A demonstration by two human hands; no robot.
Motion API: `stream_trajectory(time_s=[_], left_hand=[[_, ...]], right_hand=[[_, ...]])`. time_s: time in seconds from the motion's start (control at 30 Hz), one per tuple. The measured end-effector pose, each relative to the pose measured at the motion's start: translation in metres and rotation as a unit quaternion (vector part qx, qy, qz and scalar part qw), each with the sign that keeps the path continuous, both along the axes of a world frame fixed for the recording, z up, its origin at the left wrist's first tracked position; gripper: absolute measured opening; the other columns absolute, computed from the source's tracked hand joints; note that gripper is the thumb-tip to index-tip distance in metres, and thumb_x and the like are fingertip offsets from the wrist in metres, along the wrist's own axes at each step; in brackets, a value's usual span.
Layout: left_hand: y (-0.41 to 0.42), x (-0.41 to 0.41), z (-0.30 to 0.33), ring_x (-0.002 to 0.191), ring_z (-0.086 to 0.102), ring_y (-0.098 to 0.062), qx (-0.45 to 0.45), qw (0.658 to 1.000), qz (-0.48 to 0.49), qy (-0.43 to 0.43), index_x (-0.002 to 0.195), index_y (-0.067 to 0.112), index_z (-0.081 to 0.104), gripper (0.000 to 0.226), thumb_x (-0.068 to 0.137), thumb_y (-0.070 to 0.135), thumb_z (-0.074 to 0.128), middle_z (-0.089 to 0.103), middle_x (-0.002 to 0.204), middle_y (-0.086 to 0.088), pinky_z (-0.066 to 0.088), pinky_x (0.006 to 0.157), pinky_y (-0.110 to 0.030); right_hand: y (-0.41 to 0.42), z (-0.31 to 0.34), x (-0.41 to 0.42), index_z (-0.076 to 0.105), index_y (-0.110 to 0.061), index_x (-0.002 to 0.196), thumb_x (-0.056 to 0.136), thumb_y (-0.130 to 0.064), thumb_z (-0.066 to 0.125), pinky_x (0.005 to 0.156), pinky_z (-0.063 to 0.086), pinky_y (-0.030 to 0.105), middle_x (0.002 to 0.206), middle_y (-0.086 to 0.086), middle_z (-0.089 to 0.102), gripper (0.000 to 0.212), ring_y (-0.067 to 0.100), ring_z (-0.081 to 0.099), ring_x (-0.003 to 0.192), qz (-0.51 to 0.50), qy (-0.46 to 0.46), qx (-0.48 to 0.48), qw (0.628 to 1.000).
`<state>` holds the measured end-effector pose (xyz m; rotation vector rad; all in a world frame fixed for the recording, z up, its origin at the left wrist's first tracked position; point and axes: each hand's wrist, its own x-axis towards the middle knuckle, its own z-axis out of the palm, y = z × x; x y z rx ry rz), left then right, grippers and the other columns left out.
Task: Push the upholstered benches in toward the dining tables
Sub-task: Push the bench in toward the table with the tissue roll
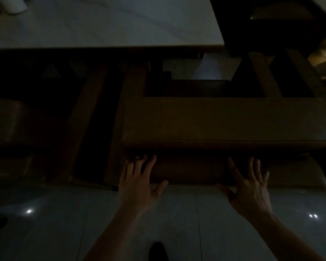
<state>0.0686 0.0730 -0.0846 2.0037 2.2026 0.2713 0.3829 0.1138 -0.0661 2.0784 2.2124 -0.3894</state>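
Dim tiled floor (64,223), bench (224,121) just beyond L hand (137,185), R hand (250,191).

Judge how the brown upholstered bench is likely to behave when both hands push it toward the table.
The bench looks long and boxy, so it will probably slide rather than tip. The glossy tile floor suggests little friction. The left hand and right hand are spread apart, which should keep it from swinging.

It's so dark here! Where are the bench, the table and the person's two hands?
bench (224,119), head view, on the seat cushion's top.
table (120,25), head view, on the pale tabletop.
left hand (139,183), head view, on its back.
right hand (250,187), head view, on its back.
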Motion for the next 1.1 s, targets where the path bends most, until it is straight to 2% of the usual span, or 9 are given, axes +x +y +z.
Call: stream_trajectory(time_s=[0.13, 0.27, 0.37, 0.47, 0.6, 0.77, 0.97, 1.1], left_hand=[[-0.029, -0.002, 0.002, 0.14, 0.033, -0.025, -0.005, 1.0, 0.021, -0.006, 0.15, 0.035, 0.036, 0.082, 0.082, 0.081, 0.04, 0.044, 0.149, 0.001, 0.024, 0.117, -0.049], [-0.039, -0.007, 0.004, 0.137, 0.037, -0.026, 0.0, 1.0, 0.029, -0.01, 0.147, 0.033, 0.042, 0.079, 0.081, 0.075, 0.052, 0.049, 0.145, 0.001, 0.033, 0.112, -0.05], [-0.035, -0.014, 0.0, 0.138, 0.033, -0.025, -0.008, 1.0, 0.031, 0.002, 0.148, 0.035, 0.041, 0.08, 0.081, 0.078, 0.049, 0.047, 0.147, 0.003, 0.035, 0.11, -0.049], [-0.024, -0.021, 0.0, 0.136, 0.031, -0.025, -0.006, 1.0, 0.03, 0.005, 0.147, 0.035, 0.043, 0.079, 0.081, 0.079, 0.045, 0.048, 0.147, 0.003, 0.035, 0.108, -0.048], [-0.002, -0.037, 0.004, 0.137, 0.026, -0.024, -0.02, 0.999, 0.036, 0.002, 0.148, 0.037, 0.038, 0.082, 0.079, 0.079, 0.049, 0.044, 0.148, 0.004, 0.037, 0.109, -0.051], [0.009, -0.042, 0.002, 0.136, 0.026, -0.021, -0.024, 0.999, 0.041, 0.004, 0.148, 0.042, 0.033, 0.082, 0.078, 0.083, 0.043, 0.042, 0.147, 0.008, 0.04, 0.108, -0.05], [0.007, -0.039, 0.003, 0.139, 0.016, -0.021, -0.031, 0.999, 0.044, 0.002, 0.15, 0.044, 0.026, 0.081, 0.08, 0.084, 0.036, 0.036, 0.151, 0.008, 0.027, 0.115, -0.048], [0.005, -0.04, 0.001, 0.142, 0.021, -0.021, -0.035, 0.998, 0.043, -0.008, 0.15, 0.043, 0.028, 0.081, 0.08, 0.083, 0.038, 0.038, 0.15, 0.007, 0.027, 0.117, -0.049]], right_hand=[[-0.025, -0.007, -0.002, 0.018, -0.035, 0.156, 0.082, -0.076, 0.041, 0.115, 0.011, 0.07, 0.16, 0.033, 0.008, 0.088, 0.048, -0.002, 0.149, 0.019, 0.031, 0.013, 0.999], [-0.029, -0.01, -0.006, 0.012, -0.036, 0.157, 0.083, -0.081, 0.026, 0.115, 0.009, 0.072, 0.161, 0.032, 0.003, 0.087, 0.049, -0.007, 0.148, 0.028, 0.026, -0.025, 0.999], [-0.027, -0.012, -0.013, 0.014, -0.033, 0.156, 0.081, -0.082, 0.017, 0.112, 0.011, 0.075, 0.159, 0.035, 0.008, 0.09, 0.053, -0.001, 0.147, 0.027, 0.027, -0.019, 0.999], [-0.02, -0.012, -0.021, 0.029, -0.026, 0.153, 0.081, -0.077, 0.025, 0.108, 0.016, 0.079, 0.154, 0.04, 0.018, 0.088, 0.057, 0.008, 0.145, 0.024, 0.052, 0.003, 0.998], [-0.005, -0.011, -0.039, 0.035, -0.023, 0.152, 0.082, -0.074, 0.027, 0.107, 0.015, 0.079, 0.152, 0.042, 0.019, 0.087, 0.058, 0.008, 0.144, 0.029, 0.065, 0.02, 0.997], [0.005, -0.017, -0.042, 0.035, -0.022, 0.152, 0.083, -0.072, 0.031, 0.108, 0.014, 0.08, 0.153, 0.042, 0.017, 0.085, 0.057, 0.005, 0.145, 0.022, 0.065, 0.033, 0.997], [0.001, -0.01, -0.041, 0.031, -0.025, 0.154, 0.083, -0.075, 0.026, 0.111, 0.012, 0.077, 0.155, 0.039, 0.016, 0.087, 0.054, 0.003, 0.147, 0.012, 0.052, 0.038, 0.998], [0.0, -0.005, -0.041, 0.03, -0.026, 0.154, 0.082, -0.076, 0.024, 0.113, 0.013, 0.074, 0.155, 0.039, 0.017, 0.088, 0.053, 0.005, 0.147, 0.016, 0.04, 0.027, 0.999]])
